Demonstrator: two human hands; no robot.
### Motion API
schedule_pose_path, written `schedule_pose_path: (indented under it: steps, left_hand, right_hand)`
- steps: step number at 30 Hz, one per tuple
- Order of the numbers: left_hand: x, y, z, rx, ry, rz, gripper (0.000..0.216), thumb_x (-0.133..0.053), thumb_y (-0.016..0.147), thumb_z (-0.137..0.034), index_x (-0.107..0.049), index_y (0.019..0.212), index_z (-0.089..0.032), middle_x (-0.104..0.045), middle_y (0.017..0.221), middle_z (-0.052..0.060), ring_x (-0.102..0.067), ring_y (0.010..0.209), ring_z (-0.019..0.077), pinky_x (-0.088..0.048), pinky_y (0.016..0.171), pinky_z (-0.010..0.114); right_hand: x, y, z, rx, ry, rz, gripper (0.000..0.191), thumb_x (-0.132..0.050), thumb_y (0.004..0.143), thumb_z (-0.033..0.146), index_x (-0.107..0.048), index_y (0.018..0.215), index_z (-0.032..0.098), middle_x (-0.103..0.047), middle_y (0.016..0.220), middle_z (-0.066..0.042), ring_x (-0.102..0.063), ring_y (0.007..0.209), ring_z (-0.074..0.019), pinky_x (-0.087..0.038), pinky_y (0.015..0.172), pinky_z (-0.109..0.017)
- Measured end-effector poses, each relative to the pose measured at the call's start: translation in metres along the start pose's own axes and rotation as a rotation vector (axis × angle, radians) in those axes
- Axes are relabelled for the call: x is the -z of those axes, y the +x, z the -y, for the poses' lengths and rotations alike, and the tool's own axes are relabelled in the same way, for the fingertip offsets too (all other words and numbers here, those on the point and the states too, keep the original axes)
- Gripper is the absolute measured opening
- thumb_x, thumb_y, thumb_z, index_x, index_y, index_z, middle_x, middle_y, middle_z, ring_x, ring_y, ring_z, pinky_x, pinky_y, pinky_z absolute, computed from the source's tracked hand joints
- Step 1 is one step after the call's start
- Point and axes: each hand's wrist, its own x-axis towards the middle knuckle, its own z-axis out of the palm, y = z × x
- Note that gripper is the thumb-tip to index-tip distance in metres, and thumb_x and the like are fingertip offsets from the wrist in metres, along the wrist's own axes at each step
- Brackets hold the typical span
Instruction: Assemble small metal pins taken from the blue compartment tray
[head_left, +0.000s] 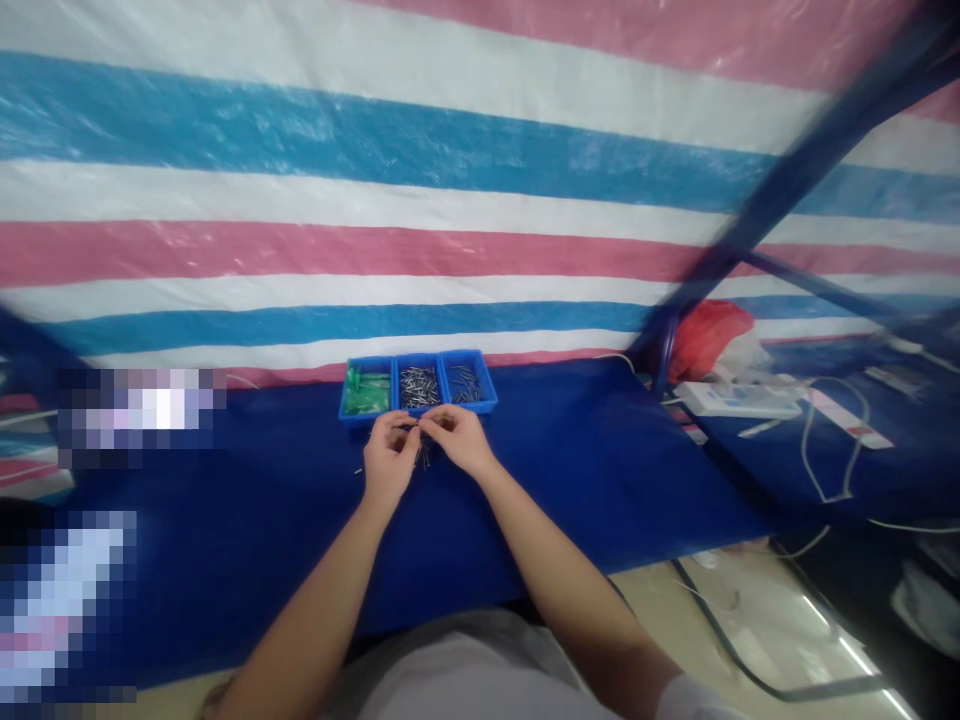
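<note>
My left hand and my right hand meet just in front of the blue bins, fingertips almost touching. Both are closed in a pinch, around something too small and blurred to name. Dark, thin metal pieces show below the fingers, between the hands; whether they are held or lie on the table, I cannot tell. Behind my hands stand three joined blue bins. Green pieces fill the left one, many short screw-like metal pieces the middle one, and fewer thin metal pieces the right one.
The blue tabletop runs up to a striped plastic sheet. A dark metal frame post stands at its right. Past it lie a red bag, a white box and cables on another table. Blurred-out patches cover the left side.
</note>
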Motion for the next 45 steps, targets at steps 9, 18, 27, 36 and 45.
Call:
schedule_pose_path:
  steps: [9, 18, 27, 36, 45]
  left_hand:
    - [0.001, 0.000, -0.001, -0.018, 0.035, -0.007, 0.029, -0.067, 0.088, -0.036, -0.059, 0.111, -0.020, -0.070, 0.092, 0.004, -0.066, 0.062, 0.0113, -0.054, 0.061, 0.026]
    - [0.002, -0.001, -0.005, 0.046, 0.053, 0.015, 0.030, -0.060, 0.091, -0.041, -0.060, 0.112, -0.019, -0.065, 0.070, -0.001, -0.062, 0.057, 0.0121, -0.051, 0.058, 0.024]
    - [0.001, -0.001, -0.003, 0.056, 0.081, 0.002, 0.026, -0.057, 0.092, -0.039, -0.061, 0.110, -0.020, -0.063, 0.068, -0.002, -0.061, 0.056, 0.0113, -0.049, 0.058, 0.023]
    - [0.001, -0.002, 0.001, 0.054, 0.132, 0.018, 0.025, -0.056, 0.092, -0.038, -0.062, 0.109, -0.020, -0.063, 0.069, -0.002, -0.062, 0.059, 0.0124, -0.050, 0.061, 0.024]
    - [-0.001, -0.006, -0.004, -0.056, 0.310, 0.087, 0.020, -0.060, 0.088, -0.033, -0.066, 0.103, -0.021, -0.067, 0.077, 0.000, -0.063, 0.066, 0.0137, -0.050, 0.067, 0.026]
  right_hand:
    - [0.000, 0.001, 0.000, -0.074, 0.144, 0.028, 0.027, -0.078, 0.073, 0.042, -0.072, 0.085, 0.018, -0.074, 0.077, -0.005, -0.067, 0.064, -0.0174, -0.057, 0.064, -0.032]
    - [0.002, 0.001, 0.008, -0.174, 0.303, -0.007, 0.031, -0.083, 0.067, 0.044, -0.075, 0.082, 0.018, -0.071, 0.069, -0.002, -0.063, 0.063, -0.0150, -0.053, 0.063, -0.029]
    - [0.013, 0.007, 0.005, -0.205, 0.336, -0.175, 0.034, -0.082, 0.067, 0.043, -0.075, 0.087, 0.015, -0.073, 0.076, -0.006, -0.066, 0.064, -0.0162, -0.053, 0.056, -0.027]
    - [0.026, 0.015, -0.003, -0.131, 0.276, -0.342, 0.045, -0.075, 0.075, 0.044, -0.071, 0.110, 0.016, -0.076, 0.105, -0.012, -0.073, 0.075, -0.0201, -0.058, 0.059, -0.030]
    - [0.056, -0.038, 0.142, 0.565, 0.094, -0.240, 0.036, -0.071, 0.088, 0.044, -0.069, 0.120, 0.028, -0.072, 0.117, -0.005, -0.068, 0.111, -0.0258, -0.058, 0.090, -0.042]
